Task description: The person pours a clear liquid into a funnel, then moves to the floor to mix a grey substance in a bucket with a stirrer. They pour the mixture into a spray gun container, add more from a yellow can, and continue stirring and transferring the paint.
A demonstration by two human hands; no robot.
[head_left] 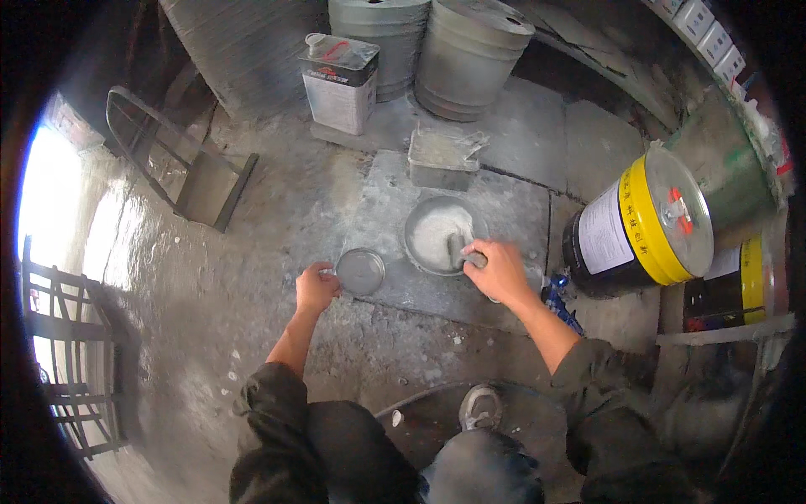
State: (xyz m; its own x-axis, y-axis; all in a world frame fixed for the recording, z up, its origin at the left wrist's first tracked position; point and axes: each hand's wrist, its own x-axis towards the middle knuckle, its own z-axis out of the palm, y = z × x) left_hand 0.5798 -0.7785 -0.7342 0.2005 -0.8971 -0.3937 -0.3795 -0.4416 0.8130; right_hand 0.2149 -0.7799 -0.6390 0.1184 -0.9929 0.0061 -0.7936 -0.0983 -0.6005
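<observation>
A round metal bowl (420, 220) holding pale grey paste sits on a flat stone slab (504, 197) on the floor. My right hand (497, 270) is closed on the handle of a small tool (457, 248) whose end dips into the paste at the bowl's near rim. My left hand (316, 286) pinches the left edge of a small round metal lid (361, 271) that lies flat on the slab's near left corner, beside the bowl.
A grey rectangular block (441, 158) lies behind the bowl. Behind it stand a square metal can (340, 80) and grey drums (470, 55). A black and yellow pail (642, 223) stands at right. A metal frame (180, 164) lies at left. My shoe (480, 407) shows below.
</observation>
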